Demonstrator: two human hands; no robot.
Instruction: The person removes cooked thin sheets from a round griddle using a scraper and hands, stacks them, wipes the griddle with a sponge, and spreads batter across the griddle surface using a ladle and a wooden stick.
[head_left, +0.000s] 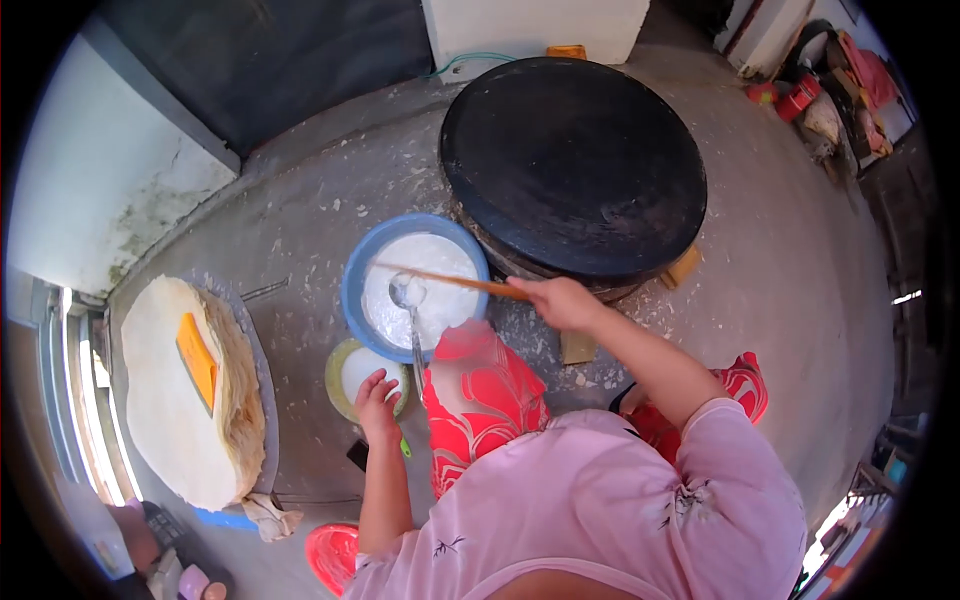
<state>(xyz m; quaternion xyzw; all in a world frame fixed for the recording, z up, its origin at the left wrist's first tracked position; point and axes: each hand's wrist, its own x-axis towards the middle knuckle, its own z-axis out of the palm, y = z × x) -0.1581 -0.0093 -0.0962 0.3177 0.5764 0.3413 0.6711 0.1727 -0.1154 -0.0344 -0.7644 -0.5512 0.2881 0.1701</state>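
My right hand (pixel 562 303) is closed around one end of a long wooden stick (pixel 450 279). The stick's far end reaches over a blue basin (pixel 352 290) of white batter (pixel 435 250). A metal ladle (pixel 406 288) rests in the batter, its handle leaning over the near rim toward my knee. My left hand (pixel 376 402) is empty, with its fingers loosely bent and apart, above the edge of a green bowl (pixel 337 385) holding something white. To the right of the basin stands a large round black griddle (pixel 575 165), its surface bare.
A tall stack of thin, pale flatbreads (pixel 170 400) sits at left, with an orange-yellow packet (pixel 197 362) on top. Wooden blocks (pixel 578 347) lie by the griddle's base. A red basin (pixel 333 556) is near my left side. White flakes litter the grey floor (pixel 800 300).
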